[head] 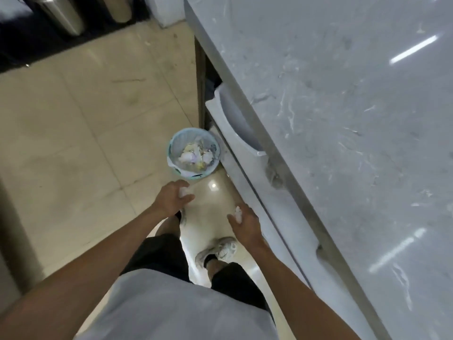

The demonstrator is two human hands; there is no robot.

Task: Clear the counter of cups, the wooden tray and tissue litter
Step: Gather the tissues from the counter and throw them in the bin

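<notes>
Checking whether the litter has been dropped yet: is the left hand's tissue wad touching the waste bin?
Apart. The head view shows bare floor tile between the tissue wad in the left hand and the waste bin.

To the right of our hands the tabletop (343, 119) looks like polished grey marble-patterned stone, glossy enough to mirror strip lights. Beneath its edge the white drawer fronts (282, 217) appear smooth and satin. Under our hands the beige floor tiles (85, 131) are glazed and shiny, with scuffs. Just ahead of our left hand (171, 197) the pale blue wastebasket (193, 153) is latticed plastic, holding crumpled paper. Soft crumpled tissue (183, 191) shows white in each hand. Far ahead stand brushed metal bins (63, 15).
</notes>
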